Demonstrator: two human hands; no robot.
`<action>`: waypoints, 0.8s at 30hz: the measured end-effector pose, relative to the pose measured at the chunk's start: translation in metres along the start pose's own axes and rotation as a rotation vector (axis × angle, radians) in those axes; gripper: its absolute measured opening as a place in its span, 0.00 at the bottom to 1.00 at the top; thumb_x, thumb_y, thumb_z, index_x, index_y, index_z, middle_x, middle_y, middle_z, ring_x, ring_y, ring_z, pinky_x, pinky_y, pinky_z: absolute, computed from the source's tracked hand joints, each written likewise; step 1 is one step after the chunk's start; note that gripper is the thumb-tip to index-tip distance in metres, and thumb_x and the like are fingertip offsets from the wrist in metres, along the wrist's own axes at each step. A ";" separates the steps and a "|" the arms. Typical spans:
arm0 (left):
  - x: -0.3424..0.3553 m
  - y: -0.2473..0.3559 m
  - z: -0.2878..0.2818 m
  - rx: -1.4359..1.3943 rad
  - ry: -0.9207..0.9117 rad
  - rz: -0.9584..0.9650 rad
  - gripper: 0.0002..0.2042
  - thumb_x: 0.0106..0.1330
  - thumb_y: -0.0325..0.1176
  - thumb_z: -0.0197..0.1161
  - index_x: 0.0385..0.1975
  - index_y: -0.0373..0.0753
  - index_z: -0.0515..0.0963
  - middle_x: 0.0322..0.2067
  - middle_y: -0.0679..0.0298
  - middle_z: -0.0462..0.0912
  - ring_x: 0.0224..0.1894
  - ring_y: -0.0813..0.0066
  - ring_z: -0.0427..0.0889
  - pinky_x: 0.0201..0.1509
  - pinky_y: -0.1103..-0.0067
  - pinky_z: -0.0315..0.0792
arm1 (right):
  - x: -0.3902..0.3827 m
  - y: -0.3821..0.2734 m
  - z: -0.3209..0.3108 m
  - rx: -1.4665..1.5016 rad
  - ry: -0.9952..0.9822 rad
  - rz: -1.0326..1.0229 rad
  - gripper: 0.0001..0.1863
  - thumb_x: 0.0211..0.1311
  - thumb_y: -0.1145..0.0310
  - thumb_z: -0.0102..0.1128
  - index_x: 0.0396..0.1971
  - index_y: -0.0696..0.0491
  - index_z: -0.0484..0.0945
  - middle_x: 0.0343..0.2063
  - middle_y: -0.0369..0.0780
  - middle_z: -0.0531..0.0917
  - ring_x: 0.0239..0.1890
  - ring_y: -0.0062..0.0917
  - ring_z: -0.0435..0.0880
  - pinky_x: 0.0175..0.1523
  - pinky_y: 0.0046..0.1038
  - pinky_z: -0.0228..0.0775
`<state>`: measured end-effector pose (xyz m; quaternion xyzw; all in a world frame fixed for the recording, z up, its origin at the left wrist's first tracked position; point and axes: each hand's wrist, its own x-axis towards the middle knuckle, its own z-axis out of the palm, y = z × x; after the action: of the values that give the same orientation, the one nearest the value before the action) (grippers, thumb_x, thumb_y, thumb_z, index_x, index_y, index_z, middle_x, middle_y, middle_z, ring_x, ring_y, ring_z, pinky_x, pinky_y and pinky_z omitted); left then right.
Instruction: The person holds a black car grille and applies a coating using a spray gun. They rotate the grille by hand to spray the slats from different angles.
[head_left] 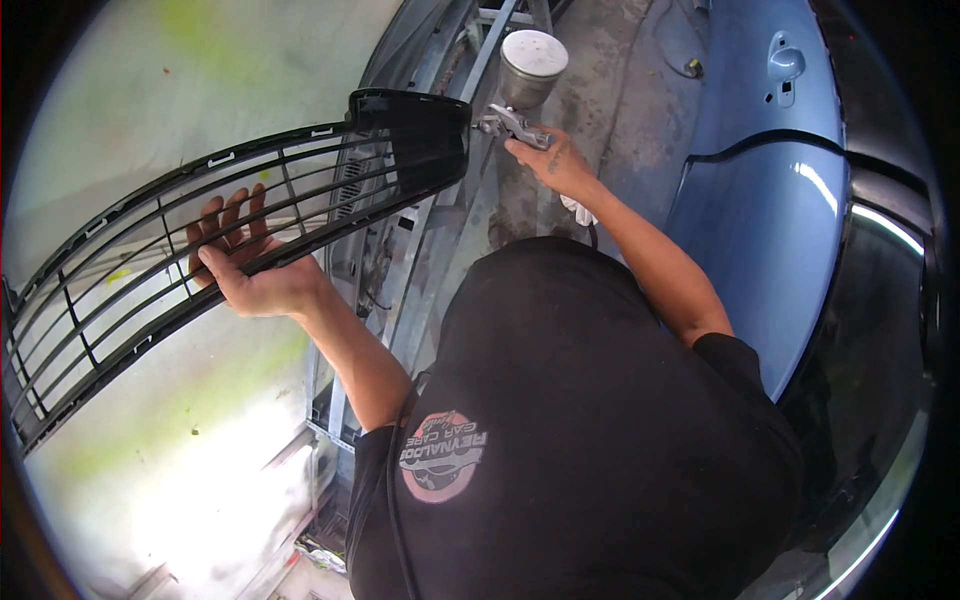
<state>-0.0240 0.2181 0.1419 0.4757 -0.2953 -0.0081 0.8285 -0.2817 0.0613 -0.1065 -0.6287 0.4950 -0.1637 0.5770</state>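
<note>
A long, curved black car grille (430,145) stretches across the left side, its solid end toward the middle. My left hand (255,275) supports it from below, with the thumb on the near side and the fingers curled behind the slats. In my right hand (562,166) is a metal spray gun (518,126), gripped by its handle. A grey cup with a white lid (533,62) sits on top of the gun. The gun's nozzle points left, close to the grille's solid end; I cannot make out any spray.
Light blue car panels (760,230), one with a door handle (787,64), stand on the right. Behind the grille is a pale wall (200,420) with yellow-green overspray. A metal frame (405,270) stands between wall and stained concrete floor (600,60). A hose hangs below the gun.
</note>
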 end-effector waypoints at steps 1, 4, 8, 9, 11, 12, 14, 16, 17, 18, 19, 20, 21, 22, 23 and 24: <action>-0.001 0.000 0.000 -0.008 -0.003 0.001 0.18 0.78 0.41 0.50 0.58 0.35 0.68 0.52 0.45 0.80 0.48 0.48 0.83 0.54 0.48 0.81 | 0.001 -0.002 0.002 0.005 -0.004 -0.010 0.44 0.60 0.39 0.67 0.61 0.64 0.76 0.49 0.55 0.85 0.56 0.41 0.84 0.63 0.35 0.71; -0.002 0.001 0.002 -0.027 -0.019 0.004 0.18 0.78 0.40 0.51 0.58 0.35 0.68 0.52 0.45 0.79 0.48 0.48 0.83 0.54 0.48 0.81 | 0.005 -0.005 0.010 0.012 0.066 -0.063 0.39 0.61 0.41 0.69 0.58 0.62 0.79 0.42 0.49 0.84 0.45 0.34 0.82 0.52 0.32 0.71; -0.003 0.002 0.003 -0.034 -0.046 0.007 0.16 0.78 0.39 0.51 0.57 0.36 0.67 0.52 0.44 0.79 0.48 0.48 0.84 0.53 0.49 0.82 | 0.008 -0.006 0.020 0.006 0.160 -0.115 0.32 0.61 0.45 0.71 0.53 0.58 0.82 0.26 0.34 0.84 0.22 0.18 0.77 0.28 0.26 0.71; -0.004 0.002 0.002 -0.036 -0.049 0.008 0.15 0.78 0.39 0.50 0.56 0.36 0.67 0.52 0.44 0.79 0.47 0.48 0.84 0.52 0.49 0.82 | 0.006 -0.011 0.020 0.013 0.143 -0.110 0.33 0.61 0.44 0.71 0.54 0.58 0.82 0.27 0.35 0.84 0.23 0.19 0.78 0.30 0.26 0.73; -0.008 0.005 0.004 -0.020 -0.033 0.009 0.15 0.78 0.38 0.50 0.56 0.36 0.67 0.52 0.43 0.79 0.47 0.49 0.84 0.51 0.50 0.83 | 0.000 -0.023 0.016 0.031 0.105 -0.106 0.36 0.61 0.44 0.71 0.57 0.60 0.81 0.31 0.38 0.86 0.28 0.22 0.82 0.35 0.27 0.75; -0.009 0.006 0.006 -0.015 -0.027 0.008 0.14 0.78 0.38 0.50 0.55 0.36 0.67 0.52 0.43 0.79 0.47 0.49 0.84 0.51 0.50 0.83 | -0.004 -0.029 0.014 0.041 0.087 -0.104 0.37 0.61 0.44 0.71 0.58 0.60 0.80 0.33 0.40 0.87 0.31 0.25 0.85 0.38 0.28 0.77; -0.012 0.004 0.007 -0.002 -0.022 0.012 0.14 0.79 0.38 0.50 0.55 0.36 0.66 0.52 0.43 0.78 0.47 0.50 0.85 0.50 0.51 0.84 | -0.011 -0.039 0.016 -0.025 0.138 -0.143 0.39 0.60 0.43 0.71 0.60 0.61 0.78 0.40 0.47 0.88 0.42 0.33 0.87 0.49 0.31 0.77; -0.012 0.002 0.007 -0.012 -0.028 0.008 0.14 0.78 0.37 0.50 0.55 0.36 0.66 0.52 0.42 0.78 0.46 0.50 0.85 0.50 0.52 0.84 | -0.016 -0.048 0.016 -0.068 0.149 -0.158 0.41 0.61 0.43 0.70 0.62 0.62 0.77 0.48 0.54 0.86 0.53 0.40 0.86 0.59 0.33 0.74; -0.012 0.001 0.005 -0.027 -0.034 0.004 0.13 0.78 0.37 0.50 0.55 0.36 0.66 0.52 0.42 0.78 0.46 0.50 0.85 0.49 0.52 0.84 | -0.019 -0.052 0.015 -0.077 0.132 -0.155 0.42 0.61 0.43 0.70 0.62 0.63 0.76 0.51 0.56 0.85 0.58 0.43 0.83 0.63 0.34 0.72; -0.011 0.001 0.005 -0.043 -0.040 0.000 0.13 0.78 0.37 0.50 0.54 0.36 0.65 0.52 0.42 0.78 0.46 0.50 0.85 0.49 0.52 0.84 | -0.020 -0.054 0.014 -0.087 0.115 -0.153 0.42 0.61 0.43 0.70 0.63 0.64 0.75 0.54 0.59 0.83 0.62 0.46 0.81 0.67 0.35 0.69; -0.011 0.001 0.005 -0.043 -0.042 -0.002 0.13 0.78 0.37 0.50 0.54 0.36 0.65 0.52 0.42 0.78 0.46 0.50 0.85 0.49 0.52 0.84 | -0.019 -0.053 0.015 -0.095 0.109 -0.161 0.43 0.61 0.43 0.70 0.63 0.65 0.75 0.54 0.59 0.83 0.62 0.46 0.81 0.66 0.36 0.70; -0.012 0.001 0.005 -0.043 -0.044 -0.004 0.13 0.78 0.37 0.50 0.54 0.36 0.65 0.52 0.42 0.78 0.46 0.50 0.85 0.49 0.52 0.84 | -0.017 -0.048 0.015 -0.104 0.103 -0.170 0.43 0.61 0.43 0.70 0.63 0.65 0.75 0.55 0.60 0.82 0.62 0.47 0.81 0.66 0.36 0.70; -0.011 0.001 0.006 -0.044 -0.048 -0.004 0.13 0.78 0.37 0.50 0.54 0.36 0.65 0.52 0.42 0.78 0.46 0.50 0.85 0.49 0.52 0.84 | -0.014 -0.042 0.016 -0.110 0.100 -0.180 0.43 0.61 0.43 0.70 0.62 0.66 0.75 0.55 0.60 0.82 0.61 0.47 0.81 0.66 0.36 0.70; -0.011 0.001 0.007 -0.050 -0.047 -0.005 0.13 0.78 0.37 0.51 0.54 0.36 0.65 0.52 0.43 0.78 0.46 0.50 0.85 0.49 0.52 0.84 | -0.010 -0.035 0.018 -0.124 0.110 -0.182 0.43 0.61 0.43 0.70 0.62 0.66 0.75 0.55 0.60 0.82 0.62 0.47 0.81 0.66 0.36 0.70; -0.010 0.001 0.007 -0.056 -0.046 -0.005 0.13 0.78 0.37 0.51 0.54 0.36 0.65 0.52 0.43 0.78 0.46 0.50 0.85 0.49 0.52 0.84 | -0.006 -0.027 0.021 -0.137 0.120 -0.184 0.43 0.61 0.43 0.70 0.62 0.67 0.75 0.56 0.60 0.82 0.62 0.47 0.81 0.66 0.36 0.70; -0.010 0.001 0.007 -0.060 -0.044 -0.008 0.14 0.78 0.37 0.51 0.54 0.37 0.65 0.52 0.43 0.78 0.46 0.50 0.85 0.49 0.52 0.84 | -0.005 -0.025 0.023 -0.151 0.128 -0.184 0.43 0.61 0.44 0.70 0.62 0.67 0.75 0.56 0.60 0.82 0.62 0.47 0.80 0.67 0.36 0.70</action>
<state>-0.0359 0.2165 0.1400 0.4515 -0.3113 -0.0309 0.8356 -0.2557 0.0742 -0.0889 -0.7014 0.4820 -0.2178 0.4777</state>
